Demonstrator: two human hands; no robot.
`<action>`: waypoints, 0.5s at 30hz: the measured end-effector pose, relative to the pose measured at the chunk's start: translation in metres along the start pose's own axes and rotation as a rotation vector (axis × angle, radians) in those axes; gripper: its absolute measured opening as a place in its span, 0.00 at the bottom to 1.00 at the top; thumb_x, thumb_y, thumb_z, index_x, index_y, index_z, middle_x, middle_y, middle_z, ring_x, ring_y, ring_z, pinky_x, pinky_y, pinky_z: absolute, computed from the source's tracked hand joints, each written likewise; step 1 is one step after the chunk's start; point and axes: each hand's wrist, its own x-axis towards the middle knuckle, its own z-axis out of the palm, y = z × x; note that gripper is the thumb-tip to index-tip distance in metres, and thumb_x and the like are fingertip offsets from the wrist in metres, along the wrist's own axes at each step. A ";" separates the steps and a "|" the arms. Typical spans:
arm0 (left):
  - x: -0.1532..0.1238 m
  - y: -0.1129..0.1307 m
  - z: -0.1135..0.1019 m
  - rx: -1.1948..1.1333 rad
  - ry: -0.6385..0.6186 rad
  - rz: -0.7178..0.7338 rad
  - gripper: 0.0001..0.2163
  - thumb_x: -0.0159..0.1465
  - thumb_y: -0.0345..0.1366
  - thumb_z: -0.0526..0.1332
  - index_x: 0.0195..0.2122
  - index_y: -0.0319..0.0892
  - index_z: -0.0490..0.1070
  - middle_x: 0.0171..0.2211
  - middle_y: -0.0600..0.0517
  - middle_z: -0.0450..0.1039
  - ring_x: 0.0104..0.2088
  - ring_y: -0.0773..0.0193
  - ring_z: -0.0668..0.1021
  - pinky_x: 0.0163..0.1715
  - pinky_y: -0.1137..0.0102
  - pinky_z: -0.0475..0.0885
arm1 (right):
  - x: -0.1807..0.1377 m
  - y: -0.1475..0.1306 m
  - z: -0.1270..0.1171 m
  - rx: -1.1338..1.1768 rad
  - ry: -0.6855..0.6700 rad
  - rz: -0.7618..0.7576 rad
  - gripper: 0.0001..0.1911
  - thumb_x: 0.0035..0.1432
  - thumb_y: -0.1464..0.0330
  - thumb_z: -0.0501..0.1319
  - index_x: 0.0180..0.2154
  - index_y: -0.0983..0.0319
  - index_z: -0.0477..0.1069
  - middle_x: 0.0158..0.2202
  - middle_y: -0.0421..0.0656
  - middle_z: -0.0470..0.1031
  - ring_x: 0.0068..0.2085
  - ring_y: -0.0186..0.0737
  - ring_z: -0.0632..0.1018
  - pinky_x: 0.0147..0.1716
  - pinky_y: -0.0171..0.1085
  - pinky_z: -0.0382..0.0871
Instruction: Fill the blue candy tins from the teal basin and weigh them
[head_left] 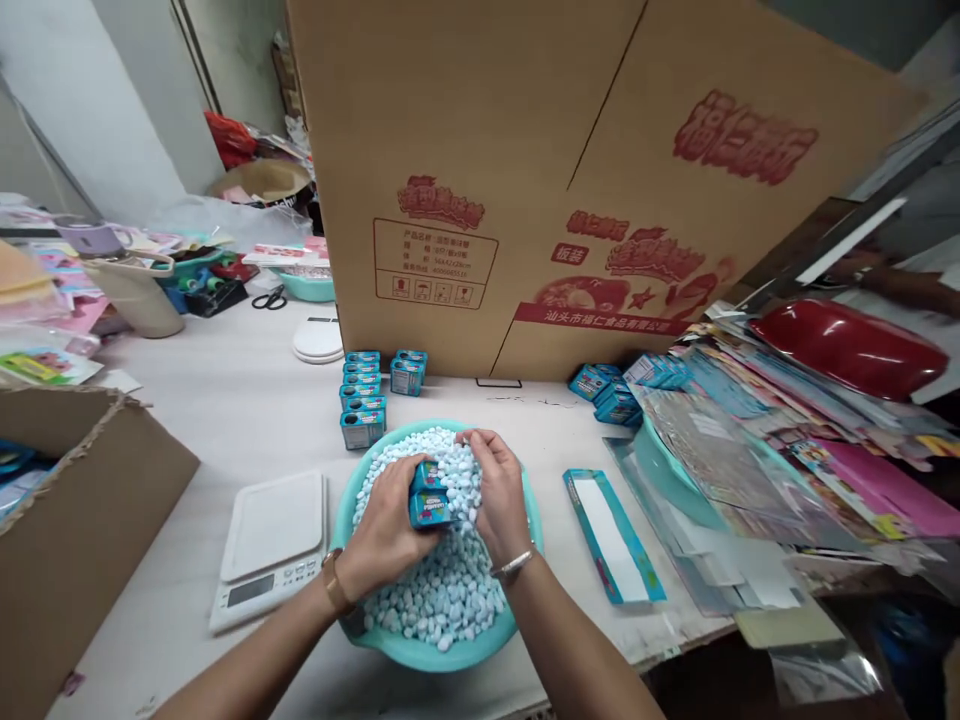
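A teal basin [352, 515] heaped with small pale blue and white candies [442, 590] sits on the table in front of me. My left hand [386, 530] grips a small teal box [429, 497] over the heap. My right hand [496, 490] is curled beside the box, fingers bent over the candies with some gathered under them. A row of filled teal boxes [362, 395] stands just behind the basin.
A white digital scale [270, 545] lies left of the basin. A big cardboard carton [570, 170] stands behind. A flat teal box sheet [611, 535], more teal boxes [611, 395], stacked printed packaging [787, 450] and a red tray [847, 345] are to the right. An open carton [75, 510] is at left.
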 end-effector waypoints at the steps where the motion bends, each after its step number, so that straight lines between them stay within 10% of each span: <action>1: -0.002 -0.001 0.003 -0.021 0.022 -0.019 0.33 0.52 0.32 0.68 0.58 0.44 0.57 0.58 0.42 0.65 0.59 0.43 0.68 0.60 0.49 0.63 | 0.001 -0.002 0.003 0.000 -0.020 0.006 0.11 0.55 0.58 0.66 0.31 0.59 0.74 0.35 0.40 0.77 0.39 0.39 0.75 0.45 0.38 0.67; 15: 0.000 -0.005 -0.002 -0.163 0.048 -0.043 0.35 0.50 0.28 0.68 0.59 0.44 0.57 0.58 0.43 0.65 0.60 0.44 0.69 0.61 0.48 0.63 | 0.000 0.000 0.009 0.033 -0.091 0.081 0.10 0.53 0.59 0.69 0.31 0.59 0.75 0.35 0.40 0.77 0.41 0.39 0.75 0.49 0.39 0.66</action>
